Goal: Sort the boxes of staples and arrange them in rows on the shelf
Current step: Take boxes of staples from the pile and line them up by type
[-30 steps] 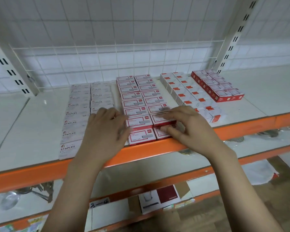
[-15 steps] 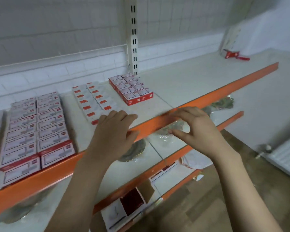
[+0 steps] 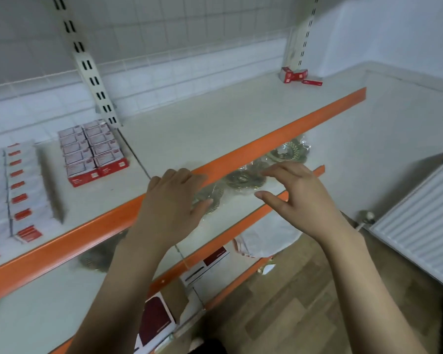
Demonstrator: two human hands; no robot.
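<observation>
Rows of staple boxes lie on the white shelf [image 3: 215,123] with its orange front edge. A red and white block of boxes [image 3: 92,149] sits left of centre, and white boxes with red labels [image 3: 21,190] run in rows at the far left. A few loose red boxes [image 3: 296,76] lie at the shelf's far right end by the upright. My left hand [image 3: 172,205] hovers at the orange edge, fingers relaxed, holding nothing. My right hand [image 3: 294,198] floats in front of the shelf, fingers loosely spread and empty.
The lower shelf [image 3: 230,208] holds metal discs [image 3: 243,177] in clear wrap. Below that lie cartons with dark red panels [image 3: 156,320] and a white bag [image 3: 269,236]. A white radiator [image 3: 420,231] stands at the right over a wooden floor [image 3: 292,310]. A slotted upright [image 3: 87,65] rises behind the boxes.
The view has swung right along the shelf; the sorted rows have slid to the left edge. Both hands have come off the boxes and now hover empty in front of the shelf.
</observation>
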